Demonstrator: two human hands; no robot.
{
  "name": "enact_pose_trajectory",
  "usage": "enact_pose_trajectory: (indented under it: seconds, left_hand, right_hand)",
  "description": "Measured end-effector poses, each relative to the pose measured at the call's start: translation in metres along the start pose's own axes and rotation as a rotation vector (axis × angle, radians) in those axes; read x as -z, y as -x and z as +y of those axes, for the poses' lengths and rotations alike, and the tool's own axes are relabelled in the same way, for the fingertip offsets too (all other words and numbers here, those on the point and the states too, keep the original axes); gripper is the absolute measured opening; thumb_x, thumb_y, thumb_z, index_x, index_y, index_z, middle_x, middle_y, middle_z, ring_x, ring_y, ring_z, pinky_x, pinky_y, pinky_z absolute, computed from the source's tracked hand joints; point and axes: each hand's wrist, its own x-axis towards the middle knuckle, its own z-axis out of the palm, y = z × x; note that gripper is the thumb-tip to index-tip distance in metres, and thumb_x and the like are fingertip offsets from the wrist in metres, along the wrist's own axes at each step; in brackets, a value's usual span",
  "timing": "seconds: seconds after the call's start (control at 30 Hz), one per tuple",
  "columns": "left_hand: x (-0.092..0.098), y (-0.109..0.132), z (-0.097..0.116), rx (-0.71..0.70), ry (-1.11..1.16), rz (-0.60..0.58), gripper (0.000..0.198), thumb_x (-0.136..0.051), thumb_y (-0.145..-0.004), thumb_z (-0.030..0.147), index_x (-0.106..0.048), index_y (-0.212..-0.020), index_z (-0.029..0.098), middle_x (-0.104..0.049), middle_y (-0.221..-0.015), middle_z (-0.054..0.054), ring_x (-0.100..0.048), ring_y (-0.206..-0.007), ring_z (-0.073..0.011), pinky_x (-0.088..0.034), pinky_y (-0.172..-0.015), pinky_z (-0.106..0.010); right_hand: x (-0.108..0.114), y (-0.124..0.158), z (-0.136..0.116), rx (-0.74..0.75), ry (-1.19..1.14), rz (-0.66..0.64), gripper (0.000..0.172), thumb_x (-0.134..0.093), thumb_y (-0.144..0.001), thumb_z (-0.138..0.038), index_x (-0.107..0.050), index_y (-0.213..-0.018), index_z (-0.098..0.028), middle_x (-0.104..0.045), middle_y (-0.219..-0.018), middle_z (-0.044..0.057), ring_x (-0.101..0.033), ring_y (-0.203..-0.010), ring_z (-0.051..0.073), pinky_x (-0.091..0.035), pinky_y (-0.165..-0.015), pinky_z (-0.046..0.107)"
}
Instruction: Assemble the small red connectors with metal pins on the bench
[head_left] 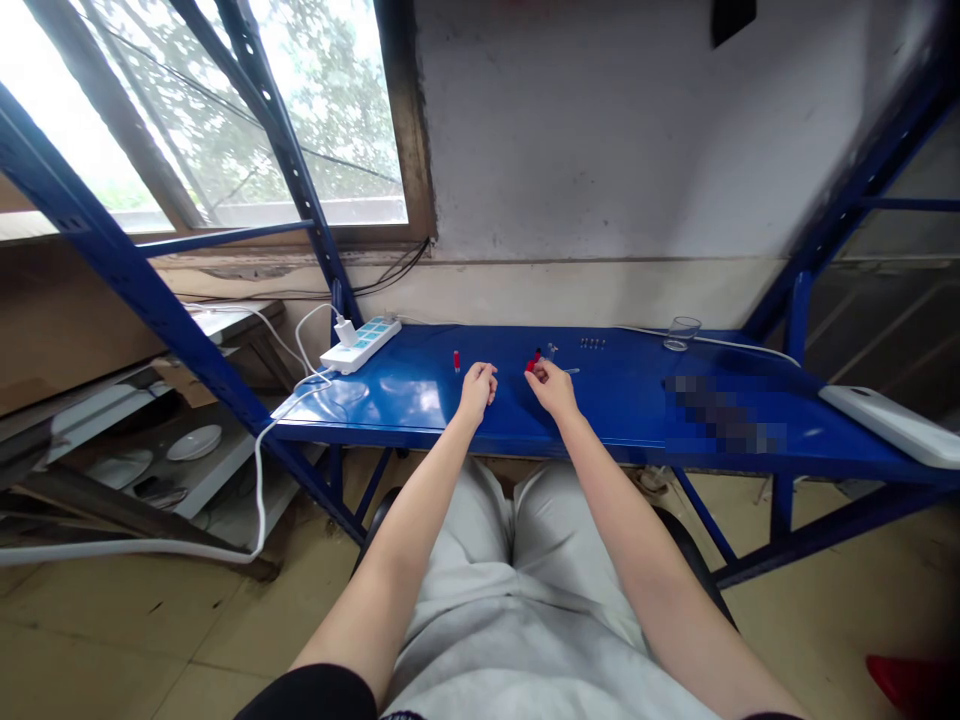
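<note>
My right hand is closed in a pinch at a small red piece with a black end over the blue tabletop; its exact kind is too small to tell. Just behind those fingers stands a small clear piece, and a short pale stick-like piece lies to their right. My left hand is curled shut near the front edge, and whatever may be inside its fingers is hidden. Slightly beyond it, a small red cylinder with a pale tip rests on the table.
A white power strip with a plug and cable lies at the left. Several tiny pieces form a row toward the back. Farther right are a clear glass, a blurred dark object and a white flat case. Blue frame posts flank the table.
</note>
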Motion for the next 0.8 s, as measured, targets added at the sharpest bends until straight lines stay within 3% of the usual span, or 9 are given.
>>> enact_pose_trajectory:
  seconds: [0.13, 0.3, 0.53, 0.8]
  left_hand:
    - [0.0, 0.001, 0.001, 0.019, -0.025, -0.008, 0.014, -0.043, -0.085, 0.03, -0.046, -0.078, 0.018, -0.042, -0.046, 0.008, -0.033, -0.03, -0.0038, -0.023, -0.033, -0.017]
    - [-0.001, 0.0, 0.0, 0.033, -0.036, -0.013, 0.013, -0.041, -0.085, 0.027, -0.047, -0.077, 0.018, -0.043, -0.046, 0.007, -0.033, -0.03, -0.0042, -0.023, -0.033, -0.017]
    - [0.0, -0.003, -0.004, 0.026, -0.049, -0.016, 0.015, -0.042, -0.084, 0.029, -0.049, -0.076, 0.017, -0.045, -0.046, 0.006, -0.034, -0.03, -0.0039, -0.023, -0.033, -0.017]
    - [-0.002, -0.001, -0.001, 0.036, -0.056, -0.015, 0.014, -0.041, -0.084, 0.026, -0.049, -0.076, 0.017, -0.044, -0.045, 0.006, -0.034, -0.029, -0.0043, -0.022, -0.033, -0.018]
  right_hand:
    - [0.008, -0.003, 0.009, -0.126, 0.027, 0.049, 0.02, -0.053, -0.071, -0.037, -0.058, -0.071, -0.019, -0.06, -0.064, 0.005, -0.054, -0.058, 0.016, -0.04, -0.05, 0.026]
    - [0.017, -0.008, 0.011, -0.237, 0.114, -0.019, 0.017, -0.056, -0.07, -0.032, -0.061, -0.072, -0.017, -0.063, -0.069, 0.008, -0.056, -0.06, 0.017, -0.039, -0.048, 0.026]
    - [0.017, -0.015, 0.011, -0.225, 0.181, -0.114, 0.017, -0.059, -0.073, -0.033, -0.063, -0.074, -0.016, -0.064, -0.072, 0.009, -0.057, -0.058, 0.018, -0.04, -0.049, 0.028]
    - [0.012, -0.02, 0.017, -0.208, 0.188, -0.104, 0.014, -0.062, -0.071, -0.031, -0.063, -0.068, -0.018, -0.063, -0.064, 0.007, -0.057, -0.057, 0.017, -0.041, -0.051, 0.028]
